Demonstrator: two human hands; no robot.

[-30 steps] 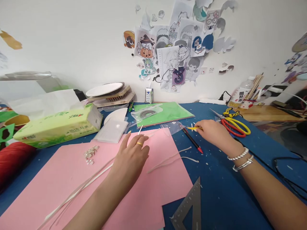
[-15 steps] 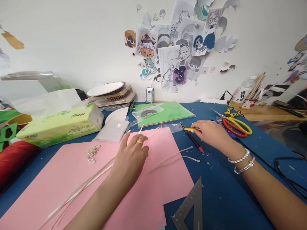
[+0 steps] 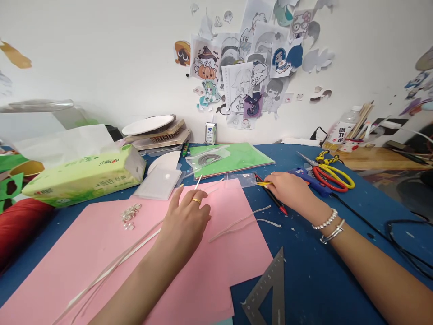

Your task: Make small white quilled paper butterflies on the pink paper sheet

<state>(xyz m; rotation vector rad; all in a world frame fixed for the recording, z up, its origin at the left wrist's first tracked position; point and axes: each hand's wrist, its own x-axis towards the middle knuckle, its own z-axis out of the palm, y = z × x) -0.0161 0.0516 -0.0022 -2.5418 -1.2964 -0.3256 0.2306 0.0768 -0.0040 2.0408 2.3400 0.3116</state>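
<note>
My left hand (image 3: 184, 216) rests over the pink paper (image 3: 111, 239) with its fingers curled round a narrow white strip (image 3: 199, 181), whose end sticks up past the fingertips. Long pale strips (image 3: 115, 266) run out from under that wrist toward the lower left. My right hand (image 3: 287, 188) pinches slim yellow tweezers (image 3: 264, 183), pointing left above a black pen with a red end (image 3: 276, 202) and a small clear bag (image 3: 241, 179). A blue glue gun (image 3: 316, 185) lies just beyond this hand, partly hidden. Loose thin strips (image 3: 241, 223) lie between my hands.
Small pale curls (image 3: 131, 212) and a clear case (image 3: 157, 183) lie on the left, near a tissue pack (image 3: 88, 174). Green sheets (image 3: 243, 160) are behind. Scissors (image 3: 333, 177) and a black cord (image 3: 365, 219) lie right. A metal set square (image 3: 270, 289) is in front.
My right hand has shifted left and slightly closer to me with the yellow tweezers, uncovering more of the glue gun. My left hand stays nearly still.
</note>
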